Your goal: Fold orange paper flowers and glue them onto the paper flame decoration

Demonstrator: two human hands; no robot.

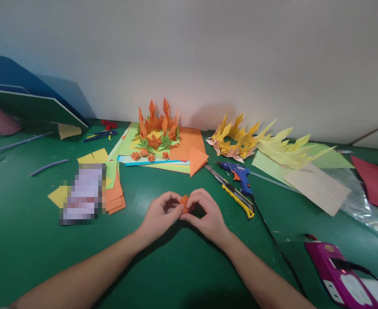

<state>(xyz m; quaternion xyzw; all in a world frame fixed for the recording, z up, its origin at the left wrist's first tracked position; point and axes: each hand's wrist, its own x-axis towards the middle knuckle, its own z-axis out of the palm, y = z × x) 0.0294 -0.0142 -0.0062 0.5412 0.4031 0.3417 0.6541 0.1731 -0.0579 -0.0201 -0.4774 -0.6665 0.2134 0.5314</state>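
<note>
Upper ctr of frame: orange paper crown [156, 125], spiky, w/ green leaf shapes [166, 141] at base; to its rt, yellow paper crown [246, 139], pink folds [236, 153] along base. Ctr-rt: blue plastic glue gun [236, 171] beside yellow-handled cutter [236, 198], on smooth green table [176, 274]. Mid-left: phone [83, 193], pixelated, can't read. Lower rt: magenta power strip [329, 264], any print too small to read. Frame ctr: small folded orange paper [184, 201], pinched betw. L hand [163, 211] (fingers curled, thumb on paper) & R hand [210, 216] (thumb/index bent in loop, tips on paper).

The green table [172, 266] bears a glue gun [237, 173]; a cutter [236, 198]; perhaps a phone [84, 193], blurred.
</note>
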